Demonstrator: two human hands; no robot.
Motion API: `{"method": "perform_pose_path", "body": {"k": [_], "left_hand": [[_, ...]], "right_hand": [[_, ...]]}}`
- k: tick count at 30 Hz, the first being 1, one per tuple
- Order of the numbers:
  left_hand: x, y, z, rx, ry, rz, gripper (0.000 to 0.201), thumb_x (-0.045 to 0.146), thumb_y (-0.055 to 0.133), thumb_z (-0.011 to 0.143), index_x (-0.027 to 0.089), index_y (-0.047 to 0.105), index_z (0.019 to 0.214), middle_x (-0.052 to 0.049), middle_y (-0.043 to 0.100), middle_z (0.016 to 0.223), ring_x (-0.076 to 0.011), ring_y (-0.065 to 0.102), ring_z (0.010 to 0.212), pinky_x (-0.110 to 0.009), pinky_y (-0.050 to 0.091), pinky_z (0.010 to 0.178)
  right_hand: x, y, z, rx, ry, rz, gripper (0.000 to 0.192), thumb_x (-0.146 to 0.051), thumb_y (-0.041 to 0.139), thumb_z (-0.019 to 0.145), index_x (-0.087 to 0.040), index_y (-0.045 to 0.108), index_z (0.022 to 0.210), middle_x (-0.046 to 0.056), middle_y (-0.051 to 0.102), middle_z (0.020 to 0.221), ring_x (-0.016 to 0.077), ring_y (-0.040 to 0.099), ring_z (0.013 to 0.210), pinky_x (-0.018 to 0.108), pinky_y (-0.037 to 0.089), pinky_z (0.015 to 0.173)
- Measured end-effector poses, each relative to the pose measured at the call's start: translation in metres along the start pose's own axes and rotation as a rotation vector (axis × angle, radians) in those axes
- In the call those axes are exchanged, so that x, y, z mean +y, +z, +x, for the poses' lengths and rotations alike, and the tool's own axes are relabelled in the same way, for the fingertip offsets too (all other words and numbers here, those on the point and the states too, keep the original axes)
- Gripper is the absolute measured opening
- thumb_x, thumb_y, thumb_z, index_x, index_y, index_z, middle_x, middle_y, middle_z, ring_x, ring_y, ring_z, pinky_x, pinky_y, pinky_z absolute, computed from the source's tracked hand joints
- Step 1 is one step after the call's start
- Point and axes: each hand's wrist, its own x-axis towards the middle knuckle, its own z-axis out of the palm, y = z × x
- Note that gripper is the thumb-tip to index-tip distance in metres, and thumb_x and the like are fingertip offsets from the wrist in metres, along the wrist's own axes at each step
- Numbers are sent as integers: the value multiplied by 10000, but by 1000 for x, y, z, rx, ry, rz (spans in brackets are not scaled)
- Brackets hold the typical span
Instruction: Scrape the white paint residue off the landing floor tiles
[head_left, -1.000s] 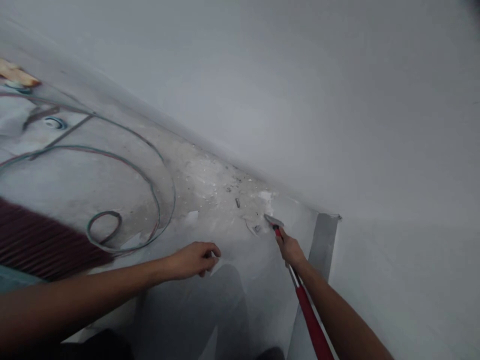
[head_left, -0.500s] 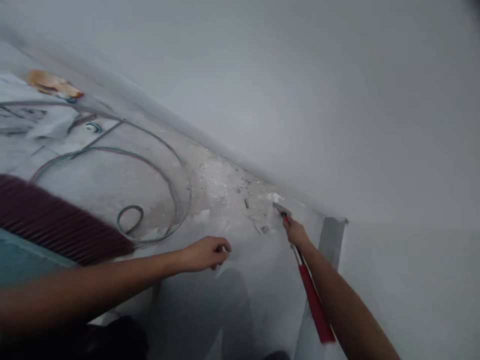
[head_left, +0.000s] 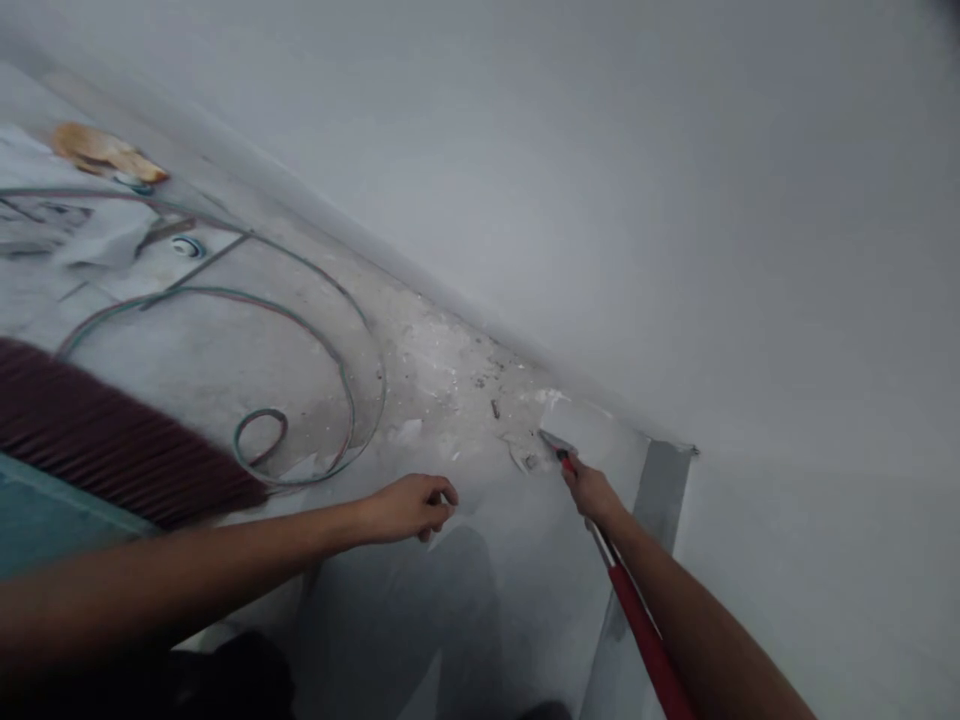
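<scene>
My right hand [head_left: 590, 492] is wrapped round a long-handled scraper [head_left: 651, 640] with red grips and a silver-coloured shaft. Its flat metal blade points up and left, close to the grey floor [head_left: 540, 560] beside a whitish patch [head_left: 553, 402]. Whether the blade touches the surface I cannot tell. Out over the floor to the left, my left hand [head_left: 409, 507] hangs loosely curled, thumb and fingers apart, with nothing visible in it. Small crumbs and flakes of debris [head_left: 491, 408] lie between the hands and the wall.
A pale wall [head_left: 600, 200] runs diagonally along the floor. A thin red-and-green hose [head_left: 341, 365] lies in loops at left. Nearby are dark red broom bristles [head_left: 120, 430], a roll of tape [head_left: 187, 247] and a crumpled orange-brown item [head_left: 105, 153]. A grey strip [head_left: 664, 480] meets the corner.
My right hand has drawn the scraper slightly toward me, so its blade sits lower, away from the whitish patch. My left hand has hardly moved.
</scene>
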Motion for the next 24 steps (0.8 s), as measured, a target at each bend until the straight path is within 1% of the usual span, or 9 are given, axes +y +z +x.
{"method": "perform_pose_path", "body": {"k": [2,6,8,13,15,17,20,22,24], "left_hand": [[-5,2,1,-22,-21,-4,387,406,447,711,139,546,973,-17,583,709,-111,555,542,-205,384,508],[-1,4,4,-38,39,43,388,419,447,725,145,559,976,-20,590,720,-114,558,552,-206,383,509],[1,2,5,-17,62,48,395,428,442,732,146,558,983,-19,590,715,-117,557,551,-212,389,519],[-10,-2,2,5,2,21,388,409,439,728,142,551,987,-12,581,695,-117,555,544,-213,390,519],[-12,0,2,-15,-6,24,386,398,443,727,132,551,985,-16,581,695,-116,553,540,-212,385,509],[-11,2,4,-24,12,33,388,401,437,735,131,551,989,-19,583,702,-117,557,546,-210,383,506],[-7,3,7,-17,53,49,390,415,435,741,143,551,995,-20,593,723,-117,562,553,-209,379,501],[-7,1,6,-1,56,48,399,424,435,738,142,551,996,-21,594,719,-119,560,547,-212,381,502],[-10,-1,3,12,46,40,406,428,437,734,139,553,995,-20,593,708,-121,558,543,-217,386,511]], "right_hand": [[0,2,-2,-14,-21,-4,497,-394,305,902,-168,392,1336,119,655,1004,197,616,920,265,422,779],[-13,-33,33,48,65,46,463,-362,266,909,-156,428,1291,108,663,913,165,638,718,255,439,686],[-17,-41,40,61,80,59,460,-361,265,908,-147,431,1279,110,659,900,159,631,670,253,440,651],[-15,-22,18,10,-34,18,440,-363,318,897,-148,463,1252,107,662,878,168,630,734,249,436,688],[-17,-28,23,-3,-21,48,443,-369,319,892,-161,464,1255,90,664,835,148,621,647,243,438,658],[-22,-42,37,21,18,82,452,-372,307,890,-166,455,1263,81,660,815,132,600,565,241,439,610],[-30,-54,50,75,60,93,449,-367,282,894,-151,469,1240,92,654,842,134,600,567,243,439,600],[-32,-46,41,77,48,69,446,-367,296,896,-143,470,1239,98,654,863,142,618,632,242,441,642],[-30,-33,26,14,10,64,448,-370,318,892,-148,458,1256,91,657,846,146,623,644,243,443,657]]}}
